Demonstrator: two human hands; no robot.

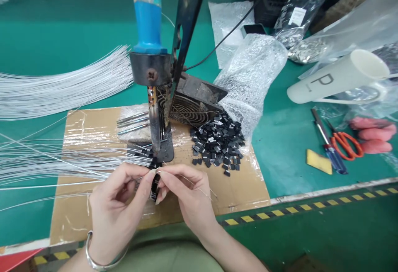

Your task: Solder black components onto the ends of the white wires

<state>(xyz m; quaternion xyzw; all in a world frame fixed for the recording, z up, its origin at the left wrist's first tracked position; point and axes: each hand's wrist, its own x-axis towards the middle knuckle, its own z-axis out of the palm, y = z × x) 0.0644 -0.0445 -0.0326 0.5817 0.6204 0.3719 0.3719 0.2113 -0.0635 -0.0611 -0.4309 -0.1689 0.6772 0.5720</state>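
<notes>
My left hand (116, 210) and my right hand (189, 197) meet fingertip to fingertip just below the tip of an upright soldering iron (154, 127), clamped in a stand. A thumb-and-finger pinch of my left hand closes on a thin white wire, its end mostly hidden by the fingers. Fine bare metal wire (199, 188), possibly solder, runs out of my right hand's pinch and across the back of that hand. Black connectors (154, 187) on wire ends lie behind and below the fingertips. Many white wires (81, 164) stretch leftward from there.
A pile of small black connectors (217, 141) lies right of a fan (192, 106) on the cardboard (242, 189). Another white wire bundle (65, 85) lies at left. Bubble wrap (255, 73), a white mug (336, 79), orange-handled scissors (346, 145) and a yellow sponge (319, 161) are to the right.
</notes>
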